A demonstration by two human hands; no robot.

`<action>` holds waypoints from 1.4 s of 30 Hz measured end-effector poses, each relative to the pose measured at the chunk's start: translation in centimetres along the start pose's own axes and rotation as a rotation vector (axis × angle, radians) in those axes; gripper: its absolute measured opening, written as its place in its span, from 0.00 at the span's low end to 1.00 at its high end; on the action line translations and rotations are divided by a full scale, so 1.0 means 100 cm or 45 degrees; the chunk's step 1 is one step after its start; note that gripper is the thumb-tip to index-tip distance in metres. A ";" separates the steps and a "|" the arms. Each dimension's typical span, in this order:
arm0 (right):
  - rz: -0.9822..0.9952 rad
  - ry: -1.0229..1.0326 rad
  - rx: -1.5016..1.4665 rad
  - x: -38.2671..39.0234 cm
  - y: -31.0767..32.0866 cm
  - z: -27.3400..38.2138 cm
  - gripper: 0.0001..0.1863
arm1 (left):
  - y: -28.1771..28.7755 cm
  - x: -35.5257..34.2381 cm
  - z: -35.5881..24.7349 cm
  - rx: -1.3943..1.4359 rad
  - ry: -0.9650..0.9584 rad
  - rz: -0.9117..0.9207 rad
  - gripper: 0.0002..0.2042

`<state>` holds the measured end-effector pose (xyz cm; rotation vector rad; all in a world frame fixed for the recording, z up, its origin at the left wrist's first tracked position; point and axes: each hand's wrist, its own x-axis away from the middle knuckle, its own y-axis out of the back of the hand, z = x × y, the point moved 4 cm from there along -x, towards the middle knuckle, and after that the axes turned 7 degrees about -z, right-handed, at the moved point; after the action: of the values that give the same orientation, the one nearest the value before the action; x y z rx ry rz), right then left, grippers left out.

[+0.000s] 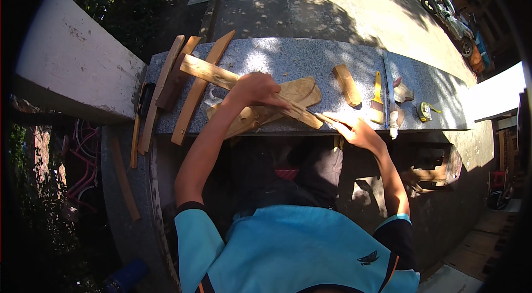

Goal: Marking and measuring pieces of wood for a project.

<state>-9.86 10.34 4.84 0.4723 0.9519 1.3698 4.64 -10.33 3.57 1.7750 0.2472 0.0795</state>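
My left hand (256, 91) is closed around a long, rough wooden bar (208, 72), which slants from the far left down toward my right hand. Beneath the bar lies a wider wooden board (305, 90) on the speckled grey stone bench (327, 49). At the bar's near right end, my right hand (361, 133) has its fingers drawn together. A thin, dark sliver shows between its fingertips and the bar; what it grips is too small to make out.
Several wooden strips (202, 90) lie at the bench's left. To the right are a wooden block (347, 85), a yellow-handled paintbrush (377, 96), a long narrow bar (389, 85) and a tape measure (425, 111). A white pillar (77, 54) stands on the left.
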 end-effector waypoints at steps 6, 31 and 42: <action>0.003 -0.711 -0.438 0.005 -0.038 0.019 0.18 | -0.019 -0.034 0.023 0.000 -0.102 0.031 0.20; -0.358 -0.364 -0.136 -0.011 -0.028 0.002 0.12 | -0.033 -0.041 0.020 0.346 0.321 -0.633 0.07; -0.426 -0.471 -0.240 -0.009 -0.036 -0.001 0.13 | -0.034 -0.044 0.025 0.387 0.367 -0.668 0.06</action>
<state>-7.66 8.78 2.24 0.3854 0.5612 1.0117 0.44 -12.96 0.10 1.9395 0.9669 -0.0853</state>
